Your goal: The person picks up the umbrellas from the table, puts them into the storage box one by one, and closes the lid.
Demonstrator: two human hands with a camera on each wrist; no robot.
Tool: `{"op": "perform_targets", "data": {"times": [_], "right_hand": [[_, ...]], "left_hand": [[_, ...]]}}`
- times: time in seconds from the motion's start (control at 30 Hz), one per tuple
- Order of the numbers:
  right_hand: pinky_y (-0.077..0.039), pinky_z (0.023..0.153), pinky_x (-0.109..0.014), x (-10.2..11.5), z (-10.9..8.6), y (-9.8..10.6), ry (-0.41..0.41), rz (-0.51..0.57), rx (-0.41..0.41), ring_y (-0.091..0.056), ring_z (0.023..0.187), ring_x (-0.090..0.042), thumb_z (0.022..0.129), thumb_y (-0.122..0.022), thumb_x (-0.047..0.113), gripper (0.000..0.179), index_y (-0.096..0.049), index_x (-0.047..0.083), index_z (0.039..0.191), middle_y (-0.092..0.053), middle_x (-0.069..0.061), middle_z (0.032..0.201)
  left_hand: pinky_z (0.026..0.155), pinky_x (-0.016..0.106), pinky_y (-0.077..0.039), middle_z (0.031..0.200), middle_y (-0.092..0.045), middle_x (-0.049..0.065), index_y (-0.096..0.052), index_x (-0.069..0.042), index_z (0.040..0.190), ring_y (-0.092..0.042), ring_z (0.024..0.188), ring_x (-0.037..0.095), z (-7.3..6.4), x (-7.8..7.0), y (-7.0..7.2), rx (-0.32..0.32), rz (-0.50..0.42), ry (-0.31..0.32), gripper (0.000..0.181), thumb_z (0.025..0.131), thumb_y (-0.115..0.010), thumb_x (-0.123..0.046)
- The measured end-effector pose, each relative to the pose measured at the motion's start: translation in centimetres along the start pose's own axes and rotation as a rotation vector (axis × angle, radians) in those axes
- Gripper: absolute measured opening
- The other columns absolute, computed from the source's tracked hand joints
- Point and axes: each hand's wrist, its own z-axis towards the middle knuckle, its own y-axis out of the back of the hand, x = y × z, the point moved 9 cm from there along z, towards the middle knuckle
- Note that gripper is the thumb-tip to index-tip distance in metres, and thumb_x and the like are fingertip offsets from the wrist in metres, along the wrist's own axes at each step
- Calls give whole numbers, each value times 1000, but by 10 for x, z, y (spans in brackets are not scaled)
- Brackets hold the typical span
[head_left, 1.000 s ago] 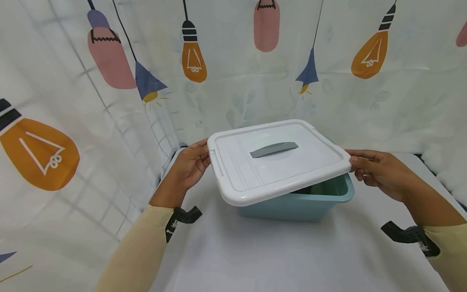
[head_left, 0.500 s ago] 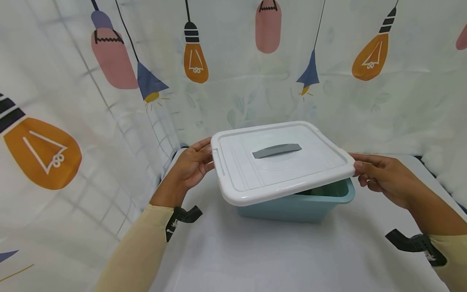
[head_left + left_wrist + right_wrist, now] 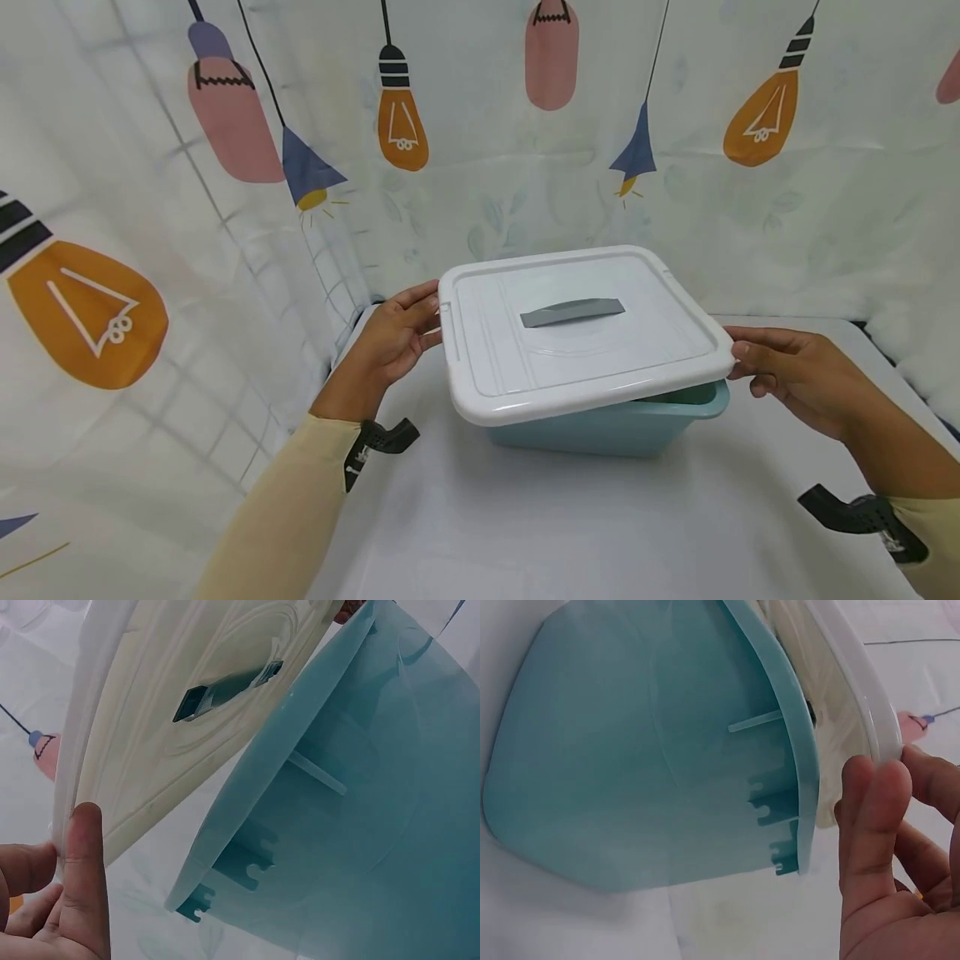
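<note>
A white lid [image 3: 487, 342] with a grey handle [image 3: 572, 312] is held tilted above a light blue plastic bin [image 3: 600, 429], its left end higher than its right. My left hand [image 3: 397, 337] pinches the lid's left edge; in the left wrist view a clear gap separates the lid's underside [image 3: 150, 757] from the bin's rim [image 3: 225, 795]. At the opposite end, my right hand [image 3: 795, 371] pinches the lid's right edge, which sits close over the bin in the right wrist view. Most of the bin's inside is hidden under the lid.
The bin stands on a table with a white cover [image 3: 585, 533]. Behind and to the left hangs a white curtain [image 3: 465, 183] printed with lamps and bulbs. Both sleeves carry black straps [image 3: 386, 437] at the wrists.
The lid has shifted slightly right, and its right end has come down, covering more of the bin's opening. My right hand has moved a little right and lower with it.
</note>
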Motion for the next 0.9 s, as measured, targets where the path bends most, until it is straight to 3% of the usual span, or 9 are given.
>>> {"op": "perform_targets", "data": {"times": [0.13,0.3,0.4,0.63,0.9], "right_hand": [[-59,75,-28,0,-3,0,13,44,-1,-69,88,-19,104,-61,7,30,-72,18,130,-71,-1,113],[-59,82,-29,5,-7,-3,70,58,24,-71,99,-19,104,-58,0,33,-69,13,132,-69,2,123],[-58,83,-28,7,-9,-4,84,79,40,-71,102,-19,104,-56,-1,33,-68,12,132,-69,2,125],[-59,78,-29,5,-13,-5,43,79,61,-71,91,-22,105,-55,0,32,-66,15,131,-69,-5,115],[-60,78,-33,3,-17,-6,-5,81,42,-71,89,-26,102,-59,-3,44,-61,24,137,-68,-5,118]], "left_hand": [[86,33,-58,134,-60,11,-51,-4,146,-69,106,20,3,-1,1,-36,40,-1,39,106,-55,-6],[87,34,-58,134,-61,12,-55,-4,144,-69,107,22,5,-2,1,-51,82,8,38,106,-56,-5],[87,33,-58,137,-59,12,-52,-2,147,-68,107,21,5,-3,-1,-19,88,13,42,105,-56,-2],[87,33,-58,155,-45,10,-39,-6,157,-66,110,21,2,-7,-8,102,134,23,58,103,-56,1],[86,33,-58,158,-41,13,-34,-4,158,-66,111,22,5,-8,-10,122,142,29,61,102,-53,7]]}}
